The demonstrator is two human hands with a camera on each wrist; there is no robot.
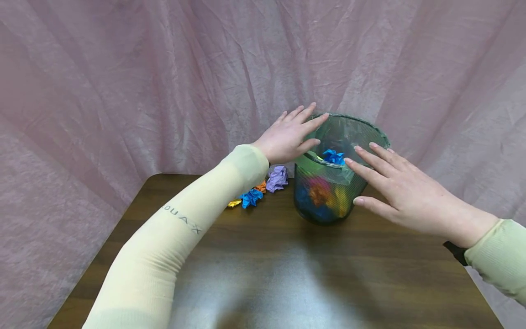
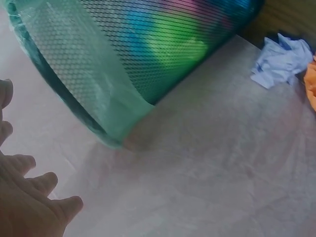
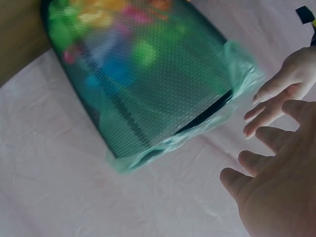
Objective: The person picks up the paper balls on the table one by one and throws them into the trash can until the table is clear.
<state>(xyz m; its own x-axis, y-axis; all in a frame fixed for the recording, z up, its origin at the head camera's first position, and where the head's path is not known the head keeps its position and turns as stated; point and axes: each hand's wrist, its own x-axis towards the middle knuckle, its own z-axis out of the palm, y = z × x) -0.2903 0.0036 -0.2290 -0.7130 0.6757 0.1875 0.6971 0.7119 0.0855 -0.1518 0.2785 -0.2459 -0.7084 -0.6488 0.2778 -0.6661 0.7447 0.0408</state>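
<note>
A dark mesh wastebasket (image 1: 324,194) lined with a thin green bag (image 1: 328,170) stands near the table's back edge. Crumpled paper balls in several colours show through its mesh, a blue one (image 1: 334,157) on top. My left hand (image 1: 289,135) is spread at the basket's left rim, palm down, and holds nothing. To the right of the rim my right hand (image 1: 404,192) hovers with straight, parted fingers, also without anything in it. In the left wrist view the left fingers (image 2: 44,183) are apart from the bag's folded edge.
Left of the basket lie crumpled papers: a purple one (image 1: 277,178), a blue one (image 1: 251,198), an orange one (image 1: 261,186) and a yellow one (image 1: 234,203). They rest on a dark wooden table (image 1: 255,274). A pink curtain (image 1: 197,82) hangs behind it.
</note>
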